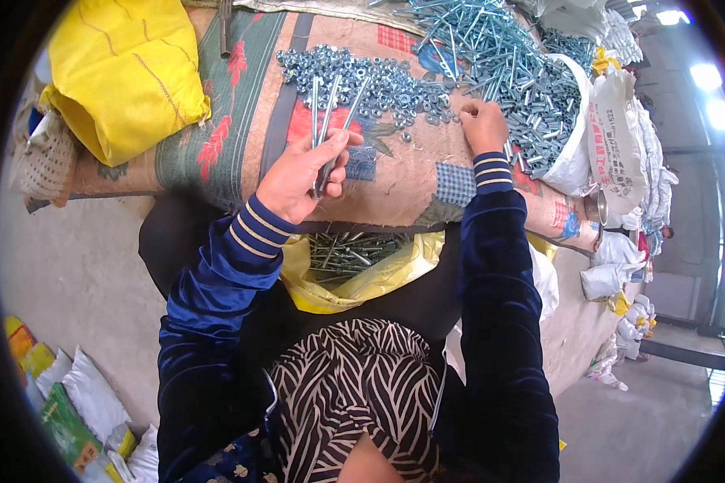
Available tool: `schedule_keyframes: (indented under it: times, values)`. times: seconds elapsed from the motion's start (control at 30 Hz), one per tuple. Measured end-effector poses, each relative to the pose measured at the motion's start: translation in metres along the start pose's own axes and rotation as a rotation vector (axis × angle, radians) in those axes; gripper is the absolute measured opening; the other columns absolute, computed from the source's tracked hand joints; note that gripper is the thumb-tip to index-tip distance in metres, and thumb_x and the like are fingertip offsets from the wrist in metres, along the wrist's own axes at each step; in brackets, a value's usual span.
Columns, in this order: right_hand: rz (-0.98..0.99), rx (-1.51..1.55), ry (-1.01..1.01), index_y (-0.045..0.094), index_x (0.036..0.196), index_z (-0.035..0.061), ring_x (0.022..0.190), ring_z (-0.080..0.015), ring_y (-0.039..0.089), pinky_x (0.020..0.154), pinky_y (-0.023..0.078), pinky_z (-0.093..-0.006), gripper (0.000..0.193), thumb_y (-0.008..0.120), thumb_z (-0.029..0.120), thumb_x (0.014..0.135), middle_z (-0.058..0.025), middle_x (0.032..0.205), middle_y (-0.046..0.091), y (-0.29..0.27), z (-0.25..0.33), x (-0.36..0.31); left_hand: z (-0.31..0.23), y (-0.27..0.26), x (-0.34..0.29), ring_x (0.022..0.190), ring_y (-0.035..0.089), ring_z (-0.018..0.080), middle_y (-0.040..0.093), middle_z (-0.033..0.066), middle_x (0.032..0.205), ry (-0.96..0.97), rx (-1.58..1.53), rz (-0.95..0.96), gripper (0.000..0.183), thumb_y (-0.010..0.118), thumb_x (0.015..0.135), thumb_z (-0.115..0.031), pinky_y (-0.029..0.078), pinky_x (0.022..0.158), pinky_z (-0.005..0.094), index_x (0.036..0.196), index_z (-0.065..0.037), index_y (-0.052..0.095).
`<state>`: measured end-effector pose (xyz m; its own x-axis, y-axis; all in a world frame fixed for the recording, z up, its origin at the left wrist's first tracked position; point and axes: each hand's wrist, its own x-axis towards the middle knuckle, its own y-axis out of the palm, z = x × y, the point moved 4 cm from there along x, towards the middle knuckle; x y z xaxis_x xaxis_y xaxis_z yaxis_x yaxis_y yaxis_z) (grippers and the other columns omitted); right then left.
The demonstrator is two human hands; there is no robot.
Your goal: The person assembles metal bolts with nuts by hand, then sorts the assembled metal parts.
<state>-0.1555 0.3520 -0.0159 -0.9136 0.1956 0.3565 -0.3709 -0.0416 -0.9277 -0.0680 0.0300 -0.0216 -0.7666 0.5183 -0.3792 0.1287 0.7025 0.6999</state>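
My left hand [302, 175] is closed around a few long metal bolts [325, 113], which stick up past the thumb and fan apart. My right hand [485, 127] reaches to the right end of a spread of loose nuts and washers [362, 84]. Its fingers are curled together at the tips, and what they pinch, if anything, is too small to make out. Right beside that hand lies a heap of short metal sleeves [544, 109]. Behind it is a pile of long bolts [475, 36].
Patterned cloth [395, 189] covers the worktop. A yellow sack [125, 76] lies at the left, near a metal bar [225, 28]. Below the edge, an open yellow bag [330, 304] holds finished-looking bolts [346, 256]. White sacks [616, 137] stand at the right; filled bags [89, 394] lie on the floor.
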Motion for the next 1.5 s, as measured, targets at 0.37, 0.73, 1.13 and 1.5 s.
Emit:
schedule_keyframes:
  times: [0.37, 0.73, 1.13, 1.5]
  values:
    - [0.058, 0.588, -0.447, 0.064, 0.088, 0.0031, 0.079, -0.032, 0.06, 0.069, 0.047, -0.037, 0.011, 0.057, 0.006, 0.08, -0.0143, 0.085, 0.061, -0.016, 0.085, -0.054, -0.005, -0.003, -0.005, 0.052, 0.044, 0.0026, 0.053, -0.001, 0.072, -0.03, 0.068, 0.063, 0.029, 0.051, 0.096, -0.028, 0.028, 0.039, 0.0148, 0.112, -0.005, 0.056]
    - [0.191, 0.427, -0.312, 0.063, 0.087, 0.0032, 0.081, -0.0336, 0.058, 0.071, 0.046, -0.0419, 0.012, 0.061, 0.008, 0.076, -0.0165, 0.084, 0.061, -0.008, 0.074, -0.057, -0.002, -0.006, -0.006, 0.051, 0.044, 0.0028, 0.052, -0.0008, 0.07, -0.043, 0.108, 0.079, 0.031, 0.05, 0.096, -0.029, 0.028, 0.038, 0.0145, 0.114, -0.005, 0.054]
    - [0.209, 0.31, -0.249, 0.056, 0.083, -0.0001, 0.078, -0.035, 0.058, 0.068, 0.046, -0.0425, 0.012, 0.06, 0.009, 0.077, -0.019, 0.081, 0.058, -0.016, 0.069, -0.059, -0.001, -0.007, -0.005, 0.05, 0.043, 0.0005, 0.053, -0.0035, 0.068, -0.039, 0.117, 0.039, 0.023, 0.062, 0.089, -0.023, 0.028, 0.039, 0.0132, 0.105, -0.006, 0.061]
    - [0.187, 1.131, 0.189, 0.052, 0.089, 0.0, 0.071, -0.0201, 0.065, 0.061, 0.053, -0.0296, 0.008, 0.057, 0.005, 0.087, -0.0085, 0.081, 0.059, -0.032, 0.073, -0.064, 0.01, -0.004, -0.002, 0.047, 0.042, -0.0003, 0.056, -0.0024, 0.069, -0.089, 0.228, 0.065, 0.025, 0.065, 0.087, -0.022, 0.028, 0.037, 0.0126, 0.105, -0.005, 0.06]
